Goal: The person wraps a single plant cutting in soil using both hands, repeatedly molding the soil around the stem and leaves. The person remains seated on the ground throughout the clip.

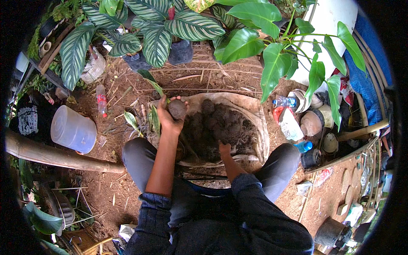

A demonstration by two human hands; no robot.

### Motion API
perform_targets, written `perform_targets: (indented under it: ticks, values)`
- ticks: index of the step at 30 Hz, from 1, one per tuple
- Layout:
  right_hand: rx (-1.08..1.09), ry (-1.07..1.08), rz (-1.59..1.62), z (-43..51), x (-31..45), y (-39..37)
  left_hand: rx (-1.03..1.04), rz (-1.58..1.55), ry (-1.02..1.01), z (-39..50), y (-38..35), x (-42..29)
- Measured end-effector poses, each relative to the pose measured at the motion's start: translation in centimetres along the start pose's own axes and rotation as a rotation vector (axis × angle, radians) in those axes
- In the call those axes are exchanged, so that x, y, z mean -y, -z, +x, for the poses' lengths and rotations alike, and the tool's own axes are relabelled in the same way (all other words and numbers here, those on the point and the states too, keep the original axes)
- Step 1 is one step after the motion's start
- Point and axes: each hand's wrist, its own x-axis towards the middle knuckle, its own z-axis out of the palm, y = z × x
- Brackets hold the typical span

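Note:
My left hand (pixel 171 116) holds a rounded ball of dark soil (pixel 177 109) in its palm, fingers curled around it. A green leaf cutting (pixel 154 83) rises beside the thumb; whether it is joined to the ball I cannot tell. Dark loose soil (pixel 210 127) lies heaped on a pale cloth sack (pixel 263 137) spread on the ground between my knees. At the near right part of the soil is my right hand (pixel 225 148), its fingers partly hidden in or against it. Variegated leaf cuttings (pixel 131 120) lie left of the sack.
Potted striped plants (pixel 181 25) and a broad-leaved plant (pixel 272 59) stand beyond the sack. On the left are a translucent plastic bucket (pixel 73 129), a plastic bottle (pixel 101 100) and a bamboo pole (pixel 63 156). Several pots (pixel 311 122) and a water bottle (pixel 285 102) crowd the right.

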Motion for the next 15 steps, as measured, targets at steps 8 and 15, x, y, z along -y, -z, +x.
perform_targets:
  ticks: [8, 15]
  values:
    - [0.263, 0.065, 0.579, -2.3, 2.3, 0.6, 0.007, -0.021, 0.010, 0.0, 0.0, -0.2]
    - [0.171, 0.288, 0.120, 1.6, 2.9, -0.3, -0.005, -0.020, 0.011, -0.1, -0.2, -0.2]
